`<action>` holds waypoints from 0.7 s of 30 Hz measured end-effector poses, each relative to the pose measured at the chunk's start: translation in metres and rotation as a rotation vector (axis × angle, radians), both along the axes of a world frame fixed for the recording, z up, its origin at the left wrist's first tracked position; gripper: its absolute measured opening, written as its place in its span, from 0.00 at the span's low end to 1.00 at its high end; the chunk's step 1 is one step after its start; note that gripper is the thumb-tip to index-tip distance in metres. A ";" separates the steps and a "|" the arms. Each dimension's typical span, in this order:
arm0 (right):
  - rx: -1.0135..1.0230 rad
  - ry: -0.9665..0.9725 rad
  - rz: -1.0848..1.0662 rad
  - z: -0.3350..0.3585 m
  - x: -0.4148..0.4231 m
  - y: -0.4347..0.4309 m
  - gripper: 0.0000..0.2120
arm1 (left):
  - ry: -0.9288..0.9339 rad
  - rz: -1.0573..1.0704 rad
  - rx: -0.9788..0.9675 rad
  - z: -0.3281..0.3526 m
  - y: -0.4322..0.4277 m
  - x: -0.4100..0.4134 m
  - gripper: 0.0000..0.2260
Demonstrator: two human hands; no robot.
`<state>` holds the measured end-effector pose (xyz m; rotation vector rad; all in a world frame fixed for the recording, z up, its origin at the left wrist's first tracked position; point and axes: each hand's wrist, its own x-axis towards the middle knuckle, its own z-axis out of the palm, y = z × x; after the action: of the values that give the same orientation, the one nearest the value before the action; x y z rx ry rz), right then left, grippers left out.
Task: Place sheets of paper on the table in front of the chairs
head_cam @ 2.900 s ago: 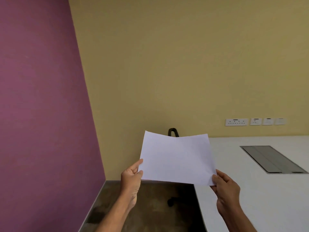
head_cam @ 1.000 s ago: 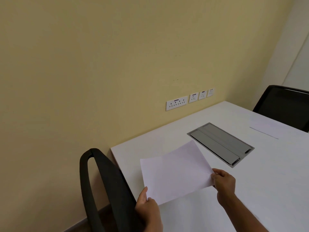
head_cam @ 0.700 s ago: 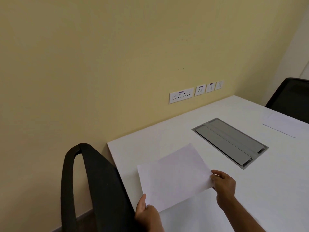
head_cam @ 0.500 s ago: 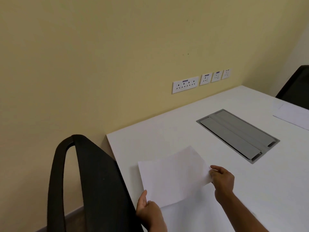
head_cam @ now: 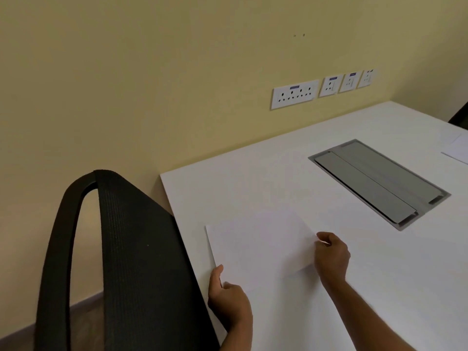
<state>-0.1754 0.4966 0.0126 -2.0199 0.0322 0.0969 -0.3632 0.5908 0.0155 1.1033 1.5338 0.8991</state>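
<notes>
**A:** Where's the paper?

**B:** Lower centre. My left hand (head_cam: 229, 302) pinches the sheet (head_cam: 260, 247) at its near corner and my right hand (head_cam: 331, 257) pinches its right edge. It was tilted half a second ago; now it's nearly flat on the tabletop (head_cam: 253, 188), beside the black chair (head_cam: 131, 249).

**A:** Farther back?

**B:** A grey hatch (head_cam: 379, 183), lid closed, contents hidden. There's a second sheet (head_cam: 459, 150) at the right edge. The labels on the wall sockets (head_cam: 295, 93) are unreadable.
</notes>
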 end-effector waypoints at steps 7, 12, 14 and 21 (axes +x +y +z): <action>-0.160 -0.169 0.201 -0.016 -0.008 0.003 0.17 | 0.181 -0.214 0.192 -0.014 -0.008 -0.001 0.24; -0.515 -0.385 0.469 -0.023 -0.013 -0.001 0.20 | 0.334 -0.366 0.259 -0.022 -0.009 -0.001 0.28; -0.609 -0.424 0.553 -0.025 -0.016 -0.002 0.22 | 0.453 -0.450 0.278 -0.027 -0.011 -0.003 0.28; -0.751 -0.360 0.746 -0.031 -0.021 -0.009 0.23 | 0.656 -0.582 0.414 -0.033 -0.014 -0.009 0.26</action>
<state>-0.1964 0.4873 -0.0182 -2.6588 -1.0547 0.2109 -0.3726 0.5770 -0.0170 2.1662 1.4046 0.4645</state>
